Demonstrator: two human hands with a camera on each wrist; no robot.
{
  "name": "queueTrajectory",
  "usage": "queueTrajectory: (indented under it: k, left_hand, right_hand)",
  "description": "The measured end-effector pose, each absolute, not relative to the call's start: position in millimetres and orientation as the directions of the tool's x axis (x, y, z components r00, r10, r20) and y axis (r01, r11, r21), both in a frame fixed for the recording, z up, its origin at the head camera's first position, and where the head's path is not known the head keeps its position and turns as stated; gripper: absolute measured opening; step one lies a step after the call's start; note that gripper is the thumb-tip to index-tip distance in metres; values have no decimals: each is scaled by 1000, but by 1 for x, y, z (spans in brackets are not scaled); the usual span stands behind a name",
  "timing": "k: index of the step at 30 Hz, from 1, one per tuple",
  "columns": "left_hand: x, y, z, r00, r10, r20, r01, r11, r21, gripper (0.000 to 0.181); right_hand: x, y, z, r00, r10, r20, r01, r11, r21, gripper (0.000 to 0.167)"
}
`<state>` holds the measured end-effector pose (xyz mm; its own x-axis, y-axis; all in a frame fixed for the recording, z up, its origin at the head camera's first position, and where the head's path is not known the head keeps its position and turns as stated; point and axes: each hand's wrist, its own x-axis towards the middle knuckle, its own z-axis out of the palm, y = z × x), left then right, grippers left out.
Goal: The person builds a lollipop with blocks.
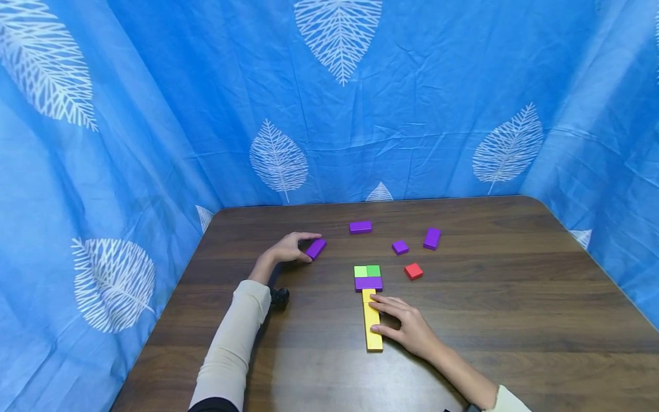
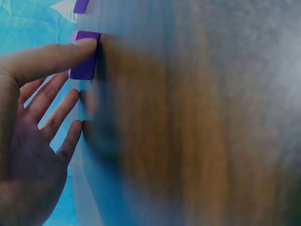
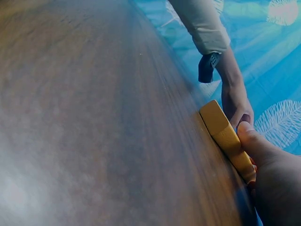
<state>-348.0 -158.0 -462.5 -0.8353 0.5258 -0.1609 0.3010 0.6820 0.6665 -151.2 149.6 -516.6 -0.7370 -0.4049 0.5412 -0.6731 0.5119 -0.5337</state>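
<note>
At the table's left back, the left hand (image 1: 289, 248) has thumb and fingers around the ends of a purple block (image 1: 316, 249); in the left wrist view the thumb lies on that purple block (image 2: 84, 63). The right hand (image 1: 412, 330) touches a column of yellow blocks (image 1: 373, 326) from the right, thumb and fingertips on it; the right wrist view shows the thumb against the yellow blocks (image 3: 228, 141). Above the column, touching it, lies a purple block (image 1: 368, 284) crosswise, with a light green block (image 1: 360, 271) and a green block (image 1: 373, 270) side by side behind it.
Behind and to the right lie a purple block (image 1: 360, 228), a small purple block (image 1: 400, 247), another purple block (image 1: 432, 238) and a red block (image 1: 413, 271). A blue curtain (image 1: 412, 114) with white leaves hangs beyond the wooden table (image 1: 515, 286).
</note>
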Motion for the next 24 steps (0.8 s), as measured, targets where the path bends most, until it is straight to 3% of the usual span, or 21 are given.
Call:
queueTrajectory:
  k: [15, 24]
  left_hand:
    - [-327, -124, -477, -879, 467, 97, 391, 588, 708, 61]
    - [-305, -94, -483, -861, 483, 157, 447, 574, 686, 61]
  right_hand:
    - [-151, 150, -516, -722, -398, 566, -685, 524, -506, 45]
    - [-151, 150, -515, -721, -410, 558, -688, 519, -507, 45]
